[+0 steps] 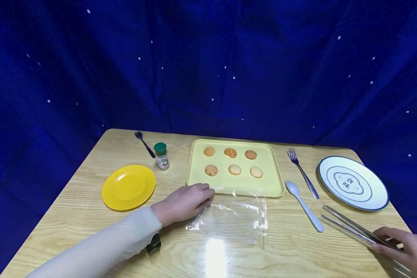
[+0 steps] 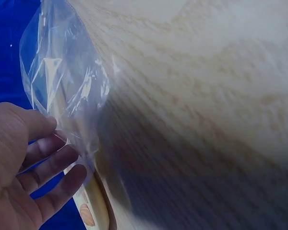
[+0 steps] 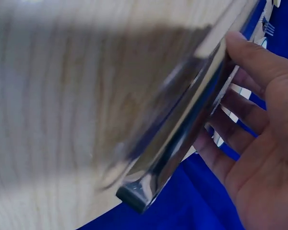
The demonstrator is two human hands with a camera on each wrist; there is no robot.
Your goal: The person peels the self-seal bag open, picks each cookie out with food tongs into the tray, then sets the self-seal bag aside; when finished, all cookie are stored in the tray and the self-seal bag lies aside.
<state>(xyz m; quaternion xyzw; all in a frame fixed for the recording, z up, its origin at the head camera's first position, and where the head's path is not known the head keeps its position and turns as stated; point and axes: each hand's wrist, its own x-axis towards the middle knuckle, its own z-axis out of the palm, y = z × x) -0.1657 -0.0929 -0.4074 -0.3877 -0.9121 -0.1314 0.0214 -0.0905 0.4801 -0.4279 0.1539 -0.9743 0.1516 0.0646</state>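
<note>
My left hand (image 1: 185,201) pinches the left edge of a clear plastic bag (image 1: 234,220) lying on the table in front of the cookie tray. In the left wrist view the bag (image 2: 72,72) puffs up from the thumb and forefinger, with the other fingers spread apart. At the table's right edge my right hand (image 1: 404,245) grips metal tongs (image 1: 351,224) near the handle end, their tips apart and pointing toward the tray. The right wrist view shows the thumb along one side of the tongs (image 3: 182,129) and the fingers on the other.
A pale yellow tray (image 1: 236,188) holds several cookies in two rows. Leftward are a yellow plate (image 1: 128,187), a green-capped shaker (image 1: 162,157) and a small fork (image 1: 146,146). Rightward lie a light blue spoon (image 1: 304,206), a fork (image 1: 303,172) and a white plate (image 1: 365,173).
</note>
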